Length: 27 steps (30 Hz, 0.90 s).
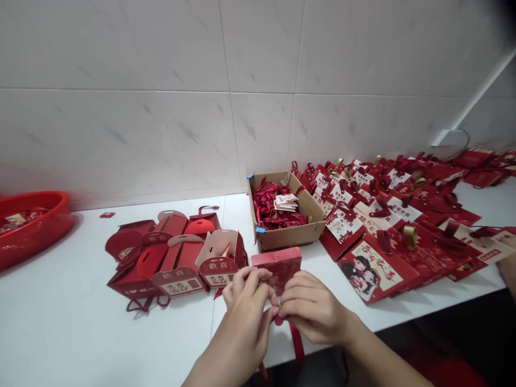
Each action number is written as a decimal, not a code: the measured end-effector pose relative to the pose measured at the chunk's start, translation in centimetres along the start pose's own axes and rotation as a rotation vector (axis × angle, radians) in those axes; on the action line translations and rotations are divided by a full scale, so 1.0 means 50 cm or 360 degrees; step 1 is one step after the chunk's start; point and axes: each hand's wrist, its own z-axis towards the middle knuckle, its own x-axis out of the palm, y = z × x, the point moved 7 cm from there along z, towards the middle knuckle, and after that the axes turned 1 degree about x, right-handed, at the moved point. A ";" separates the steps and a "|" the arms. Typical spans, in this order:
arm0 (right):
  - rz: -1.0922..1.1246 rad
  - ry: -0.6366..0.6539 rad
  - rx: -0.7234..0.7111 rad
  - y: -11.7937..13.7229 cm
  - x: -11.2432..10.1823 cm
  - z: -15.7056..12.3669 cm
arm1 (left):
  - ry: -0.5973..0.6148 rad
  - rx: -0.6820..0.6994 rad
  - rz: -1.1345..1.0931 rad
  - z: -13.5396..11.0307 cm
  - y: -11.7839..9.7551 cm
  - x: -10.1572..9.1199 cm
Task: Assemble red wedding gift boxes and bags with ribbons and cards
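Note:
A small red gift box (277,262) stands near the table's front edge, with my hands in front of it. My left hand (250,293) is closed, its thumb and forefinger pinching a dark red ribbon (297,344). Against those fingertips, my right hand (312,305) pinches the same ribbon, whose tail hangs over the edge. The fingers hide the exact spot where the ribbon is gripped. Just behind the box sits a cardboard box (288,236) holding loose red ribbons (268,201) and a few printed cards (286,201).
Several red gift boxes (181,285), some with open tops, cluster to the left. Rows of red gift boxes with ribbon loops (379,269) fill the right side. A red basin (44,231) stands far left. Another person's hand (508,269) shows at the right edge. A tiled wall (161,145) rises behind.

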 end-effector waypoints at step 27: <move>0.0477 -0.0545 0.0768 -0.145 0.007 -0.073 | -0.0407 -0.0323 -0.0972 0.052 0.135 0.054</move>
